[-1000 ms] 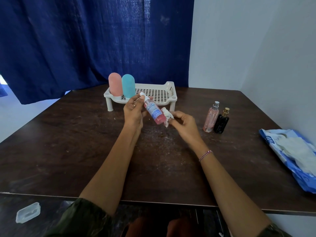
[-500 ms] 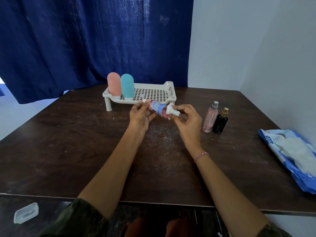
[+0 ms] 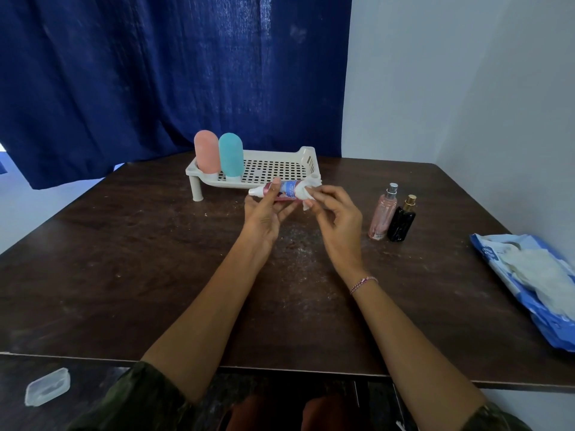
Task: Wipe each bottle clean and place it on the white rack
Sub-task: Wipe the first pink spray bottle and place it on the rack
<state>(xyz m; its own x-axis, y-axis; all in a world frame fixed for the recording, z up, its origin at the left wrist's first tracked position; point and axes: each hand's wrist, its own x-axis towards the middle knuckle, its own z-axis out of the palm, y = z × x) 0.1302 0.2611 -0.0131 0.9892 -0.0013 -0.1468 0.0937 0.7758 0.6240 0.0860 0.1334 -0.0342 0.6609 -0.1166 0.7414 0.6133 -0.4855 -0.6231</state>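
The left grip (image 3: 264,213) is holding the bottle (image 3: 287,189) sideways by its cap end, in the air just in front of the rack (image 3: 308,157). The right grip (image 3: 334,213) is pinching a wipe (image 3: 306,194) round its base end. To do this well, I judge, the left fingers should be turning the bottle while the wipe is sliding along the label toward the cap, both holding firmly so nothing is dropping onto the bench (image 3: 155,259).

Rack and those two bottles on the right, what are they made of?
The white rack looks like matte moulded plastic, with a grid of holes. The pink spray bottle seems clear glass or plastic: it is see-through. The black bottle is glossy, glass or plastic; its cap shines gold.
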